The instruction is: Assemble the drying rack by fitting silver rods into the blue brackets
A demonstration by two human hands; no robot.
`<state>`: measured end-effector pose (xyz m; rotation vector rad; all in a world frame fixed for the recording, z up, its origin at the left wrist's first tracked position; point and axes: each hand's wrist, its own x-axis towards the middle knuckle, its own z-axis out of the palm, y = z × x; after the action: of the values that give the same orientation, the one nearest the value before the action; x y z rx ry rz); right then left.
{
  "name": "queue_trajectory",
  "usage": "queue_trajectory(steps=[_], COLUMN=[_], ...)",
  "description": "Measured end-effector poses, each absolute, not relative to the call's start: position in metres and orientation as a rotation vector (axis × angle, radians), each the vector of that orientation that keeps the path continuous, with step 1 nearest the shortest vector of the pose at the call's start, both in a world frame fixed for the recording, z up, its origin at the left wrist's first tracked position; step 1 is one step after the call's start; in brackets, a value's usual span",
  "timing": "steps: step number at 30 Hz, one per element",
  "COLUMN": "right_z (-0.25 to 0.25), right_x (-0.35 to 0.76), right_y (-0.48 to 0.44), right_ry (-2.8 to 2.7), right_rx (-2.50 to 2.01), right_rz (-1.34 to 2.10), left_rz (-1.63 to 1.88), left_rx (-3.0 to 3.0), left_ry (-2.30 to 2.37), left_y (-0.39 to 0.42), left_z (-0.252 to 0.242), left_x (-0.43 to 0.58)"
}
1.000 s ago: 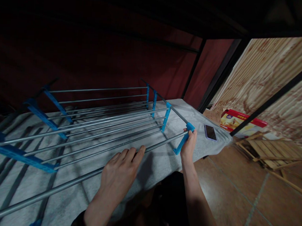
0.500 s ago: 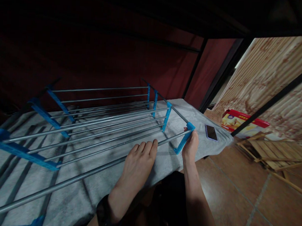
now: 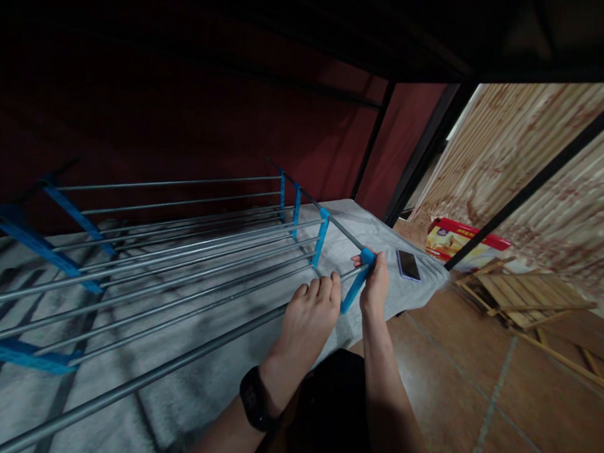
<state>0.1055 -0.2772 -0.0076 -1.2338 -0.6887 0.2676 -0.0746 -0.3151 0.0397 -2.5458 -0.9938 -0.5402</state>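
A rack of grey metal rods [image 3: 176, 362] with blue plastic brackets [image 3: 321, 238] lies on a grey cloth-covered surface [image 3: 198, 409]. My left hand [image 3: 312, 308], with a black band on its wrist, is wrapped round the thick front rod near its right end. Close beside it, my right hand [image 3: 376, 283] grips the blue bracket at that rod's right end, fingers behind it and thumb in front. Several thinner rods run leftward behind my hands between more blue brackets.
A phone [image 3: 409, 265] lies on the cloth right of my hands. Dark metal posts [image 3: 376, 139] stand behind and at right. On the tiled floor are a folded wooden rack [image 3: 529, 296] and a red and yellow box [image 3: 456, 241].
My left hand has slid right along the front rod, closer to my right hand. The view has shifted, so the rack and the phone appear further left.
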Motion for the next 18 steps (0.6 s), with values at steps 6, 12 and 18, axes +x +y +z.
queue_trajectory(steps=[6, 12, 18], right_z=[0.010, 0.018, 0.012], right_x=[0.115, 0.113, 0.113], right_y=[-0.271, -0.267, -0.262], right_ry=[-0.751, -0.734, -0.661], right_rx=[-1.286, -1.305, -1.271], right_rz=[0.328, 0.309, 0.316], left_rz=[-0.535, -0.522, -0.479], left_rx=[-2.567, -2.583, -2.624], left_ry=[-1.010, -1.043, -1.067], left_y=[-0.313, -0.312, -0.313], left_z=[0.040, 0.041, 0.044], left_x=[-0.068, -0.069, -0.070])
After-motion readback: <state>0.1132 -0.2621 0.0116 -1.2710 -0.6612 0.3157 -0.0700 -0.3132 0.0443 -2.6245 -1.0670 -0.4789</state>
